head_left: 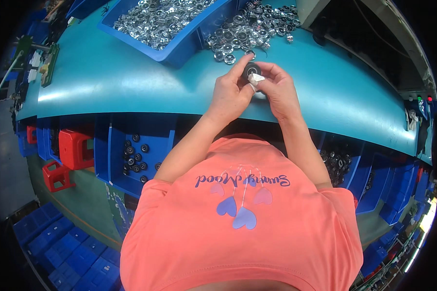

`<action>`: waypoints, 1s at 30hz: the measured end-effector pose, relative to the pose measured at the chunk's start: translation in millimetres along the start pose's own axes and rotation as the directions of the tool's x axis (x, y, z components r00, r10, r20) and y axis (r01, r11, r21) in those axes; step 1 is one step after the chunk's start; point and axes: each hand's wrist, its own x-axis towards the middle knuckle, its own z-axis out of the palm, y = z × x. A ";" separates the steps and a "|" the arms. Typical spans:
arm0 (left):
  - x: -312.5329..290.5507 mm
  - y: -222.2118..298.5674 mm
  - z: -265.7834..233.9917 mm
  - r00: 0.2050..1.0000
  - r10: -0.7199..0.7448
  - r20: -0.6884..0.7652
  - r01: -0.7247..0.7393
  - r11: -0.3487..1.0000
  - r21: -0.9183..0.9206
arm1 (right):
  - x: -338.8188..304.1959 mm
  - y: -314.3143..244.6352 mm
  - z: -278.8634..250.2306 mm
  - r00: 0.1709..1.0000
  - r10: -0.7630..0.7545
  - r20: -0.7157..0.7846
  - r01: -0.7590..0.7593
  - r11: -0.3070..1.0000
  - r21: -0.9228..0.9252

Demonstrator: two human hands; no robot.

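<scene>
A small round black wheel (250,69) with a paler ring at its centre is held up between my hands, just above the bench. My left hand (229,93) grips its left side, index finger stretched along the rim and thumb below. On the other side my right hand (280,91) has its fingers curled behind the wheel and its thumb at the front. Something white, like tape or cloth, (256,79) covers the thumb tips and partly hides the wheel's lower edge. Past my fingertips lies a loose pile of shiny clear-and-silver round parts (238,34).
A blue bin (167,57) full of the same shiny parts stands at the far middle of the teal bench (107,87). Below the bench edge, a blue bin (153,177) on the left holds several black wheels; black parts (336,162) lie on the right. Red stools (75,148) stand left.
</scene>
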 end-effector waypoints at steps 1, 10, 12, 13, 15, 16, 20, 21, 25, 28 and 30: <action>-0.5 1.2 0.1 1.000 -0.005 -0.001 0.005 1.000 0.009 | 0.3 0.8 0.1 1.000 0.001 -0.008 -0.001 1.000 -0.004; 1.9 -2.9 -1.6 0.997 0.074 0.018 -0.075 0.996 0.052 | 1.9 1.5 -6.7 0.999 0.008 0.034 -0.008 1.000 -0.002; 2.1 7.2 -6.0 0.996 -0.061 0.060 0.067 0.992 -0.110 | -0.7 -7.1 -6.8 0.996 0.061 0.070 -0.069 0.990 0.125; 2.2 11.7 -7.2 0.988 -0.125 0.091 0.140 0.972 -0.188 | -1.7 -10.1 -7.3 0.992 0.085 0.089 -0.100 0.977 0.186; 1.7 7.8 -7.1 0.989 -0.114 0.094 0.131 0.969 -0.210 | -1.3 -6.0 -10.4 0.992 0.075 0.098 -0.089 0.985 0.148; 1.2 7.9 -7.5 0.988 -0.120 0.097 0.139 0.967 -0.215 | -1.3 -4.6 -11.1 0.992 0.070 0.103 -0.083 0.988 0.129; -0.1 9.6 -8.4 0.984 -0.146 0.105 0.167 0.961 -0.221 | -2.8 -5.7 -9.5 0.993 0.067 0.093 -0.078 0.990 0.114; -0.1 7.2 -7.4 0.987 -0.130 0.099 0.149 0.963 -0.226 | -4.1 -7.2 -8.2 0.994 0.064 0.090 -0.073 0.992 0.102; -3.5 9.2 -6.3 0.988 -0.108 0.107 0.125 0.979 -0.163 | -7.4 -10.9 -6.3 0.999 0.023 0.049 -0.022 1.000 -0.020; -3.9 1.9 -8.5 0.991 -0.020 0.131 0.041 0.987 -0.158 | -9.7 -18.4 -7.1 0.999 0.028 0.024 -0.026 0.995 -0.095; -1.3 7.5 -12.9 0.979 -0.128 0.160 0.157 0.970 -0.187 | -9.5 -17.0 -9.6 0.999 0.016 0.032 -0.012 0.994 -0.109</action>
